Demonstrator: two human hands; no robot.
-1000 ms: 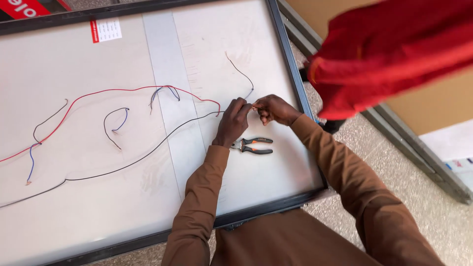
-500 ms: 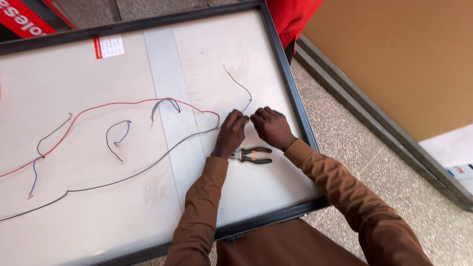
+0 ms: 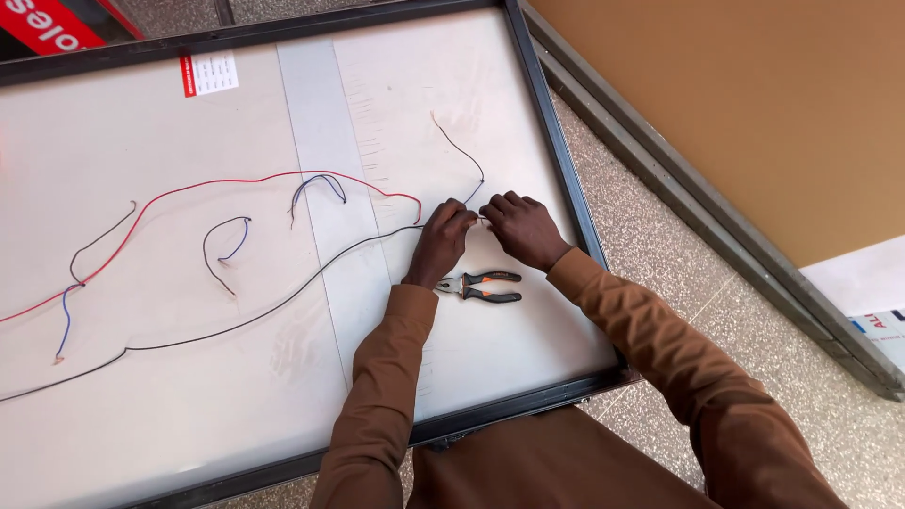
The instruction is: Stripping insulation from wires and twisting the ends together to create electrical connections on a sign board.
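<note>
Both hands pinching wire ends together: left hand (image 3: 441,243) gripping the long black wire (image 3: 283,300), right hand (image 3: 524,228) gripping the short black wire (image 3: 464,151), over the white panel (image 3: 151,415). Looks like splicing/twisting. Pliers (image 3: 479,286) lying just below the hands, w/in reach.

head cam | looks steeply down | near | white panel (image 3: 189,396) fills view

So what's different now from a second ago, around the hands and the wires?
The red-clad person at the upper right has gone from view. The left hand and right hand still pinch the wire ends together at the same spot. The pliers still lie below them on the white panel, and the red wire and long black wire lie as before.
</note>
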